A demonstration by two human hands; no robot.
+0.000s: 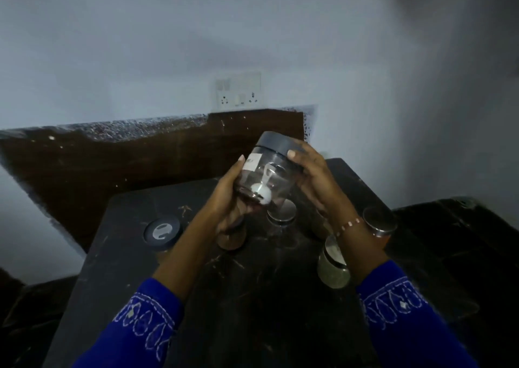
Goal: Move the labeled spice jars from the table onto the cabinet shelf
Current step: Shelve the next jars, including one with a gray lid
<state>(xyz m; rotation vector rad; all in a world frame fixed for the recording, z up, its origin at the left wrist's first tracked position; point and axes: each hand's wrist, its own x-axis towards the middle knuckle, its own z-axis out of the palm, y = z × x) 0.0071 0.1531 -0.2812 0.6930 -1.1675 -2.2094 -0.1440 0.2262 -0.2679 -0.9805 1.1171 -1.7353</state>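
A clear labeled jar lifted off the table in both hands, tilted so its label can be read.

On the dark table (134, 269), far left, a dark-lidded jar (162, 231) stands apart, not yet taken. The left hand (229, 199) cups the base and side of the held jar (266, 176), fingers curled round the glass to bear its weight; the white label (252, 162) faces up, probably to be checked. The right hand (314, 179) wraps the neck just under the dark lid (276, 143), steadying the tilt (a small white scoop seems to lie inside). Below and to the right, three steel-lidded jars (281, 212), (333, 263), (379, 221) wait upright on the table. No cabinet shelf is in view, so the carry looks barely begun.
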